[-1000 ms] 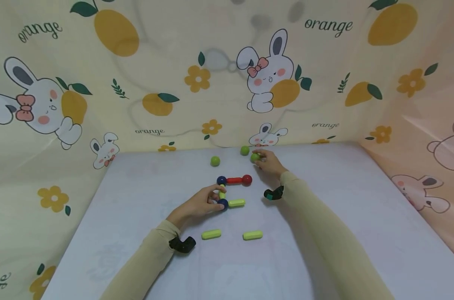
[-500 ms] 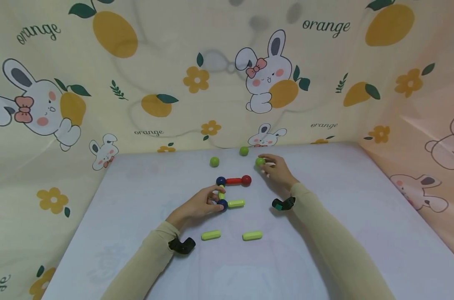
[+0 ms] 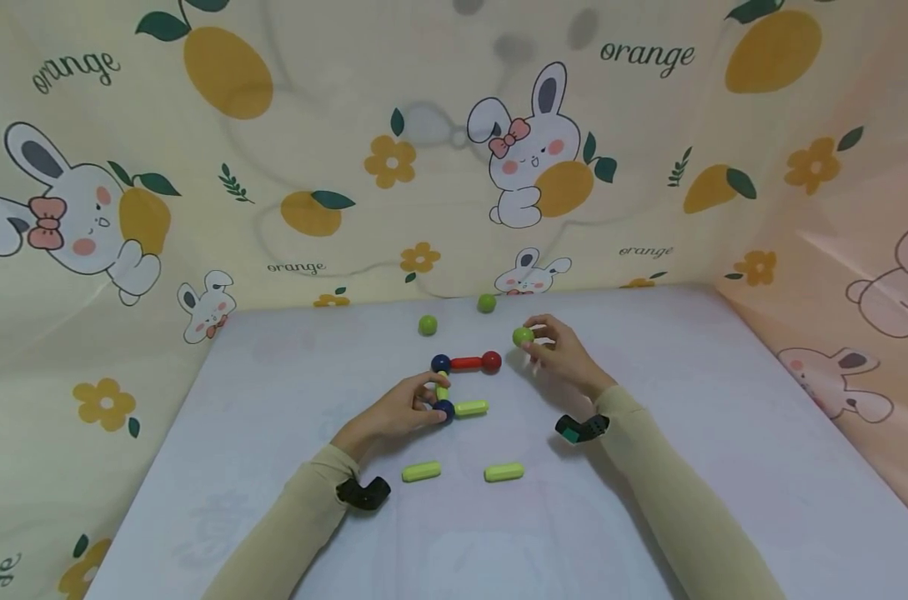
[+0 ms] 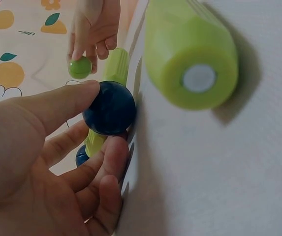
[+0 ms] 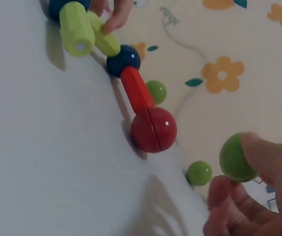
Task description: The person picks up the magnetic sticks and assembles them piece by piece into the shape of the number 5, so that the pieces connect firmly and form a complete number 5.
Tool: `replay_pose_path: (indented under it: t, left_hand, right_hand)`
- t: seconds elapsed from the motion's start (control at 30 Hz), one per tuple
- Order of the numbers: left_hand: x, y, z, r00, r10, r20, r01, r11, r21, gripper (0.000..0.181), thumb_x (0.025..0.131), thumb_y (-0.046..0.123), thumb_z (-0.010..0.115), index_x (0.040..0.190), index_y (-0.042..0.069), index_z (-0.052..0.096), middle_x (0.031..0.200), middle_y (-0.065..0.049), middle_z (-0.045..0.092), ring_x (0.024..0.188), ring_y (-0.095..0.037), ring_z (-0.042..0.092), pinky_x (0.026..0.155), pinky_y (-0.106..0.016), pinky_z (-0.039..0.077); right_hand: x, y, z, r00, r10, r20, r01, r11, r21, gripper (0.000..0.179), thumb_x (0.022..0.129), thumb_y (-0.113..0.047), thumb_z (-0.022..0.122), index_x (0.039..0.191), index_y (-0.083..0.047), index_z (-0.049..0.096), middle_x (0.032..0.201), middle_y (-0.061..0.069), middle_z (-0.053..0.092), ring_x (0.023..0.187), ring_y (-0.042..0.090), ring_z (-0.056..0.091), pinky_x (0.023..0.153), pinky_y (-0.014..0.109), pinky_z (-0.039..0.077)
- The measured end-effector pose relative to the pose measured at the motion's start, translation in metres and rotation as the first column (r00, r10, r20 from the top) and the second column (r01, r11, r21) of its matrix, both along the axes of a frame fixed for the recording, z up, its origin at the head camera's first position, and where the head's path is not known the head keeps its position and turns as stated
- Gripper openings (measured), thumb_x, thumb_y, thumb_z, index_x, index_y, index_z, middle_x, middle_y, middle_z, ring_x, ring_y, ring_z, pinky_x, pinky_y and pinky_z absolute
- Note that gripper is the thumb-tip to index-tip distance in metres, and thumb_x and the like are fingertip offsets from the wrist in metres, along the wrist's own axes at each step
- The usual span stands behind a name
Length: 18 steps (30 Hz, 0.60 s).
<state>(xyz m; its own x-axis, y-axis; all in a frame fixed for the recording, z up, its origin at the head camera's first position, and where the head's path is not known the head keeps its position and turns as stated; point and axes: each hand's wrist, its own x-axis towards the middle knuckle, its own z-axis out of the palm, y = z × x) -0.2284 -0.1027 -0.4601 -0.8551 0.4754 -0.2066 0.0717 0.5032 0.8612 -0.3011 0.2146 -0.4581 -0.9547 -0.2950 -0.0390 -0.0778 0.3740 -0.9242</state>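
My left hand (image 3: pixel 404 406) grips the near corner of a joined piece, with its thumb on a dark blue ball (image 4: pixel 109 108) and fingers about a short yellow-green rod (image 3: pixel 442 387). A second yellow-green rod (image 3: pixel 472 408) points right from that ball. At the far corner, another blue ball (image 3: pixel 441 363) joins a red rod (image 3: pixel 466 363) ending in a red ball (image 3: pixel 491 361). Right of the red ball, my right hand (image 3: pixel 566 354) pinches a green ball (image 5: pixel 238 157) between thumb and fingers, raised over the table in the right wrist view.
Two more green balls, one at the left (image 3: pixel 428 325) and one farther back (image 3: pixel 487 302), sit near the table's back edge. Two loose yellow-green rods, left (image 3: pixel 421 472) and right (image 3: pixel 504 472), lie in front. A printed cloth (image 3: pixel 311 150) hangs behind the white table (image 3: pixel 649 400).
My right hand has drawn the green ball away from the back of the table, toward me and slightly right. The left hand keeps its hold on the joined piece.
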Motion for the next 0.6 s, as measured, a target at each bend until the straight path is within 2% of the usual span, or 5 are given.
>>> replay_pose_path:
  t: [0.2, 0.37, 0.5, 0.6]
  left_hand:
    - [0.001, 0.0, 0.002, 1.0, -0.001, 0.011, 0.001, 1.0, 0.0, 0.048, 0.095, 0.013, 0.07, 0.14, 0.012, 0.052, 0.108, -0.01, 0.062, 0.077, -0.014, 0.054, 0.071, -0.026, 0.044]
    - [0.0, -0.001, 0.002, 1.0, 0.001, 0.015, -0.001, 1.0, -0.008, 0.048, 0.095, 0.013, 0.07, 0.14, 0.013, 0.052, 0.109, -0.01, 0.063, 0.078, -0.015, 0.055, 0.071, -0.027, 0.044]
    - [-0.001, -0.001, 0.0, 1.0, 0.006, 0.013, -0.005, 1.0, -0.019, 0.048, 0.095, 0.014, 0.07, 0.14, 0.014, 0.052, 0.109, -0.01, 0.063, 0.078, -0.015, 0.055, 0.071, -0.027, 0.044]
    - [-0.001, -0.001, -0.001, 1.0, -0.004, 0.011, 0.004, 1.0, -0.017, 0.048, 0.095, 0.015, 0.07, 0.14, 0.014, 0.053, 0.109, -0.01, 0.064, 0.078, -0.015, 0.055, 0.072, -0.028, 0.044]
  right_hand:
    - [0.015, -0.001, 0.003, 0.996, 0.086, -0.007, -0.086, 0.996, -0.006, 0.035, 0.099, -0.014, 0.064, 0.127, -0.004, 0.047, 0.124, 0.025, 0.058, 0.082, 0.025, 0.063, 0.065, 0.028, 0.052]
    - [0.025, -0.003, 0.0, 0.99, 0.137, 0.019, -0.138, 0.99, 0.007, 0.031, 0.096, -0.012, 0.067, 0.121, -0.005, 0.049, 0.125, 0.023, 0.06, 0.086, 0.024, 0.065, 0.069, 0.03, 0.055]
    - [0.031, -0.004, -0.002, 0.985, 0.168, 0.032, -0.168, 0.986, 0.014, 0.033, 0.097, -0.012, 0.065, 0.123, -0.003, 0.048, 0.125, 0.025, 0.06, 0.085, 0.025, 0.065, 0.068, 0.031, 0.055]
    - [0.035, -0.004, -0.002, 0.983, 0.177, 0.041, -0.178, 0.984, 0.023, 0.039, 0.098, -0.015, 0.064, 0.132, -0.002, 0.048, 0.126, 0.026, 0.059, 0.083, 0.026, 0.065, 0.067, 0.031, 0.055]
